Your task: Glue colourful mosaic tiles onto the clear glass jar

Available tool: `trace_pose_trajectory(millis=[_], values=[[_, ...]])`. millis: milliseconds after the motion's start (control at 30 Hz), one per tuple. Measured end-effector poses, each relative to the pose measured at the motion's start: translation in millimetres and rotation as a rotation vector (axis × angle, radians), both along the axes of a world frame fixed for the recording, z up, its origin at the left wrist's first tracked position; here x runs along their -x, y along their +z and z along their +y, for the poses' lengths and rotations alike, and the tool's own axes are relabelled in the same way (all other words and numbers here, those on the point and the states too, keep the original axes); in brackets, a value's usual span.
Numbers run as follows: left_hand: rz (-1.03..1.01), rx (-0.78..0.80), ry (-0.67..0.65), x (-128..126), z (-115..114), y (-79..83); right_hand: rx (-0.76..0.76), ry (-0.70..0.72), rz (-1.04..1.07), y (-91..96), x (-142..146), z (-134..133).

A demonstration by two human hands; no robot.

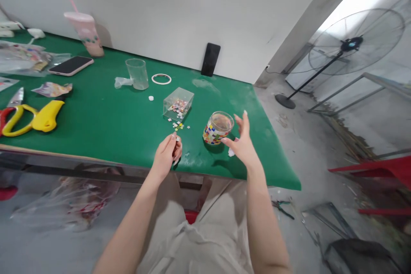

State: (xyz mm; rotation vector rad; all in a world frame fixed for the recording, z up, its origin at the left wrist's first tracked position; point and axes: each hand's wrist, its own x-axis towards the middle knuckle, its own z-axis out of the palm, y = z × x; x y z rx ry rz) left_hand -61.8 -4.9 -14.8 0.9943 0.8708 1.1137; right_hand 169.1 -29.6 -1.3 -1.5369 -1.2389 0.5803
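Observation:
A round glass jar (pixel 222 122) covered in coloured mosaic tiles stands near the table's front right. My right hand (pixel 243 143) is at its right side, fingers spread; the thumb overlaps the jar's lower edge, and I cannot tell if it touches. My left hand (pixel 167 152) is closed in a pinch near the front edge, with a small white piece (pixel 177 138) at its fingertips. Beyond it lie loose little tiles (pixel 177 126). They are beside a clear plastic box (pixel 184 96), tipped toward me, with more coloured pieces inside. A white scrap (pixel 231 152) lies below my right hand.
On the green table (pixel 105 124) are a clear cup (pixel 138 75), a white ring (pixel 161 78), yellow-handled scissors (pixel 45 117), a phone (pixel 71 66) and a pink drink (pixel 86 34). Another phone (pixel 210 60) leans against the white panel. A fan (pixel 351 45) stands beyond the right edge.

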Motion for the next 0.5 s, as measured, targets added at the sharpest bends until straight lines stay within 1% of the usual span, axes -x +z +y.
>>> trace_pose_trajectory(millis=[33,100,200,300,333,400,467,500], values=[[0.001,0.000,0.000,0,0,-0.2,-0.023,0.066,0.057,-2.3,7,7],[0.001,0.000,-0.003,0,0,-0.9,-0.072,0.110,0.148,-7.0,19,20],[-0.001,-0.001,-0.009,0,1,-2.1,-0.121,0.048,0.166,-11.4,29,29],[0.008,-0.004,-0.017,0,1,-3.0,-0.148,-0.020,0.152,-12.4,30,29],[0.020,-0.013,-0.017,-1,1,-3.3,-0.148,-0.029,0.186,-12.5,30,28],[0.074,-0.051,0.001,-1,-1,-3.4,-0.105,-0.006,0.335,-13.3,30,24],[0.194,-0.143,0.054,-1,-6,-2.1,-0.027,0.044,0.514,-14.6,33,20],[0.283,-0.214,0.090,-1,-9,-0.5,-0.010,0.066,0.563,-15.1,35,18]])
